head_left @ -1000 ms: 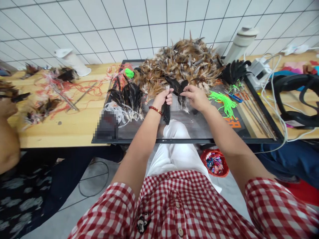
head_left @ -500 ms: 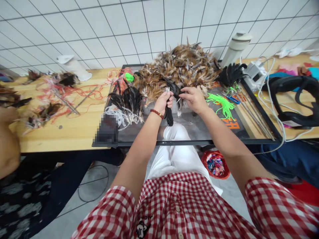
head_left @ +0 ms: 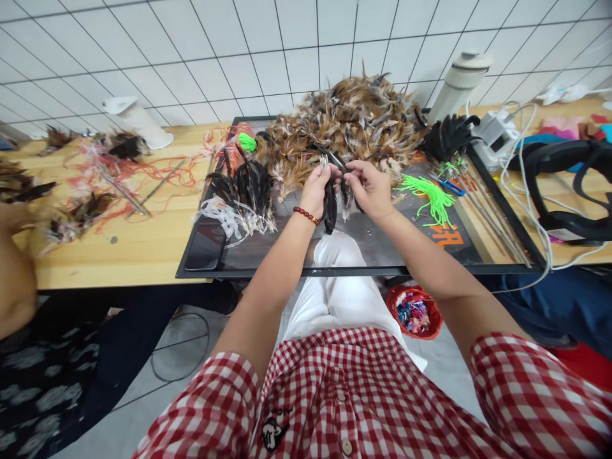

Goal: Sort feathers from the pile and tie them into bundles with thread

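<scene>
My left hand (head_left: 315,191), with a beaded bracelet at the wrist, is closed around a bunch of black feathers (head_left: 329,217). Their pale quill ends stick up above the fingers, and the dark plumes hang below. Close beside it on the right, my right hand (head_left: 373,190) has thumb and fingers pinched together at some black feathers; exactly what lies between the fingertips is hidden. Behind both hands rises a large heap of brown feathers (head_left: 354,121). More black feathers (head_left: 253,188) lie left of my hands, next to some white strips (head_left: 220,215).
Bright green strings (head_left: 433,196) and thin rods (head_left: 497,220) lie to the right, near a black feather bundle (head_left: 447,137). A phone (head_left: 204,245) rests at the mat's front left corner. A thermos (head_left: 461,83) stands behind. Another person's arm (head_left: 16,274) reaches in from the left.
My right hand has come closer to my left, and its fingers have curled into a tighter pinch. The left hand still grips the black feathers, now turned slightly.
</scene>
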`<state>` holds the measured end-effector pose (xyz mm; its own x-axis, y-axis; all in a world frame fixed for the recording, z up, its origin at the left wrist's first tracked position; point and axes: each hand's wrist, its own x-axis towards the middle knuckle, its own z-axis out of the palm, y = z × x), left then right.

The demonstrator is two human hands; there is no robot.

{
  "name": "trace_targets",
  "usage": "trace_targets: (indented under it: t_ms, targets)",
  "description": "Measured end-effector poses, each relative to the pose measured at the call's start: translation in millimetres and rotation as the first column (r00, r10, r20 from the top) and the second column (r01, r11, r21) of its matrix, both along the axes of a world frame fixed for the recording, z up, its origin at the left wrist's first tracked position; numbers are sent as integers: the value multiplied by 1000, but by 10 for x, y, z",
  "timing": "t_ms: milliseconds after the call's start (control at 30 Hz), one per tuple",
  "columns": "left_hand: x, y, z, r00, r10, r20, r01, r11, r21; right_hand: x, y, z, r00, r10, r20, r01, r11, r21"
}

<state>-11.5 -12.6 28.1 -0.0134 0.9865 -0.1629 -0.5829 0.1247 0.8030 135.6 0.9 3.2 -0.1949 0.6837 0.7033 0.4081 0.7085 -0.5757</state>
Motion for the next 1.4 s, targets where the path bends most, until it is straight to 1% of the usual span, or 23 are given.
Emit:
trace_targets:
  t_ms: [67, 133, 233, 300, 367, 400, 433, 500, 600, 667, 767, 867, 933, 967, 1033, 1067, 1133, 1167, 1233, 1300, 1333, 1400]
  targets:
    - [40, -11, -2, 1000, 9, 21, -9, 1000, -8, -64, -14, -42, 997, 36, -67, -42, 994, -97]
    - [72, -20, -9, 999, -9, 32, 9, 1000, -12, -102, -29, -56, 993, 47, -105, -64, 985, -162]
    - [97, -31, -18, 998, -50, 26, 50, 999, -19, -113, -54, -41, 995, 50, -84, -68, 973, -219]
    - [93, -37, -14, 998, -48, 36, 49, 998, -32, -99, -60, -29, 998, 42, -37, -49, 973, -227]
    - [67, -44, 3, 998, -43, 50, 45, 998, -52, -69, -47, -16, 999, 13, -31, -19, 980, -198]
    - [48, -47, 16, 997, -64, 52, 67, 996, -66, -47, -31, -6, 999, -2, -43, -5, 985, -171]
    - [26, -52, 31, 993, -105, 50, 108, 991, -83, -21, -10, 7, 998, -10, -58, 2, 990, -141]
    - [-16, -63, 64, 970, -240, 42, 243, 963, -119, 42, 42, 41, 998, 8, -67, -14, 996, -91]
    - [-49, -88, 97, 908, -417, 34, 418, 898, -138, 132, 100, 97, 993, 110, -49, -113, 991, -75]
    - [-48, -106, 100, 871, -490, 21, 489, 863, -126, 165, 102, 121, 982, 187, -34, -190, 976, -105]
    - [-36, -123, 89, 839, -544, 4, 541, 834, -112, 167, 67, 119, 961, 278, -10, -275, 947, -166]
    - [-48, -114, 95, 849, -528, 3, 523, 841, -138, 165, 73, 76, 947, 320, -5, -313, 923, -224]
    - [-79, -91, 118, 880, -474, 8, 469, 867, -169, 200, 129, 39, 957, 287, 29, -276, 940, -203]
    - [-100, -77, 133, 902, -431, 11, 425, 886, -184, 231, 167, 21, 963, 260, 71, -246, 955, -164]
    - [-145, -50, 160, 946, -324, 16, 320, 923, -212, 305, 238, -5, 956, 205, 208, -197, 979, -61]
    - [-166, -39, 170, 963, -269, 16, 265, 937, -226, 341, 263, -13, 939, 181, 291, -184, 983, -18]
    - [-193, -29, 177, 982, -187, 9, 184, 951, -249, 391, 277, -20, 881, 154, 448, -186, 982, 27]
    - [-198, -28, 175, 986, -167, 4, 162, 952, -260, 403, 269, -23, 850, 149, 506, -192, 981, 34]
    - [-194, -34, 165, 987, -159, -11, 150, 950, -273, 401, 241, -33, 799, 147, 583, -203, 979, 30]
    - [-179, -41, 154, 985, -169, -33, 154, 949, -275, 378, 223, -55, 775, 149, 614, -206, 978, 23]
    - [-171, -43, 148, 984, -173, -45, 155, 951, -269, 364, 222, -68, 779, 143, 611, -199, 980, 25]
    - [-153, -42, 138, 981, -180, -70, 158, 956, -246, 335, 233, -92, 822, 105, 560, -159, 986, 50]
